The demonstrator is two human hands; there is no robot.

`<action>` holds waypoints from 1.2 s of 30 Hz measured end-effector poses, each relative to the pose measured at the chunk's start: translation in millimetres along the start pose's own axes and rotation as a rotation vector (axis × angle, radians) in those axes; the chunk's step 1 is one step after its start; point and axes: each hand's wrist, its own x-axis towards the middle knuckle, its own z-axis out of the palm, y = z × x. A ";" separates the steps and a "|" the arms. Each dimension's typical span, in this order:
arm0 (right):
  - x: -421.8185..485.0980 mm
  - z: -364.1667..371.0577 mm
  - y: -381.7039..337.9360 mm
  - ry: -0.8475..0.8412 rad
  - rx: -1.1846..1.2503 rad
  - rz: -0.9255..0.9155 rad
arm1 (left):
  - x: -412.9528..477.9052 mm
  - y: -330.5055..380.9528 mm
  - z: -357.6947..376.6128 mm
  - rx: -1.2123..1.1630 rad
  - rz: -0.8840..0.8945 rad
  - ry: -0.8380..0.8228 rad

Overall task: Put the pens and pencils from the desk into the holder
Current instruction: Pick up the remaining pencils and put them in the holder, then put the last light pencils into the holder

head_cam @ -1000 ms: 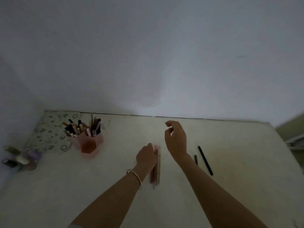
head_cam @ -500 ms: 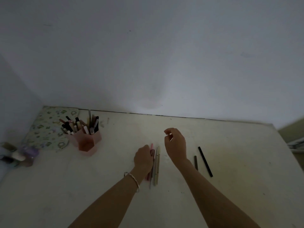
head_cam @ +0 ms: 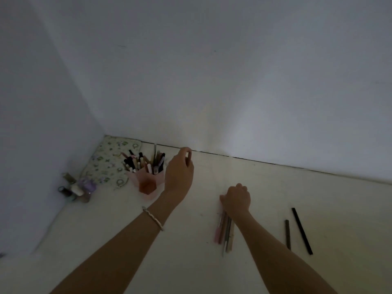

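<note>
Head view: right hand (head_cam: 235, 199) probably grips pen bundle (head_cam: 226, 232) tops; left hand (head_cam: 179, 172) curled by holder (head_cam: 146, 181), contents unclear. Light, stiff, slick: grab mid-shaft.

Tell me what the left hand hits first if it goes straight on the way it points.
Probably the wall behind the desk. The left hand points away from the person, just right of the holder, which lies off its line. Depth is unclear.
</note>
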 end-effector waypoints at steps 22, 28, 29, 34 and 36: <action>-0.3 -93.3 -134.8 0.462 1.186 -0.436 | 55.5 -58.2 -88.8 0.631 0.113 0.099; -9.3 -87.6 -152.3 0.507 1.100 -0.530 | 65.0 -47.4 -106.9 0.472 0.129 0.243; -11.0 -83.0 -155.2 0.489 1.064 -0.542 | 64.8 -47.1 -110.1 0.462 0.116 0.234; -17.7 -55.8 -165.2 0.420 0.765 -0.685 | 59.0 -47.1 -114.5 0.441 0.059 0.191; -18.6 -47.9 -164.4 0.477 0.588 -0.793 | 56.7 -44.9 -114.3 0.437 0.054 0.186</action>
